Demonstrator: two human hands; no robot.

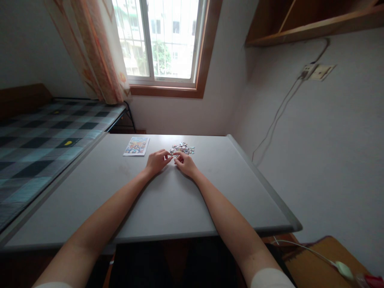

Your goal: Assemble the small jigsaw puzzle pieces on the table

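A loose pile of small, colourful jigsaw pieces (pixel 186 149) lies on the far half of the grey-white table (pixel 168 204). At the near left side of the pile is my left hand (pixel 157 161), its thumb and fingers closed in a pinch. My right hand (pixel 185 163) faces it from the right, fingers curled and closed at the pile's near edge. The fingertips of both hands almost meet around tiny jigsaw pieces, whose details are too small to make out. Left of my hands lies a printed picture card (pixel 136 146) with a colourful drawing.
A bed with a checked cover (pixel 60 132) stands along the table's left side. Behind the table are a window (pixel 162 40) and a curtain (pixel 93 48). A cable (pixel 277 112) hangs from a wall socket (pixel 315 72) on the right. A white charger (pixel 344 270) lies lower right.
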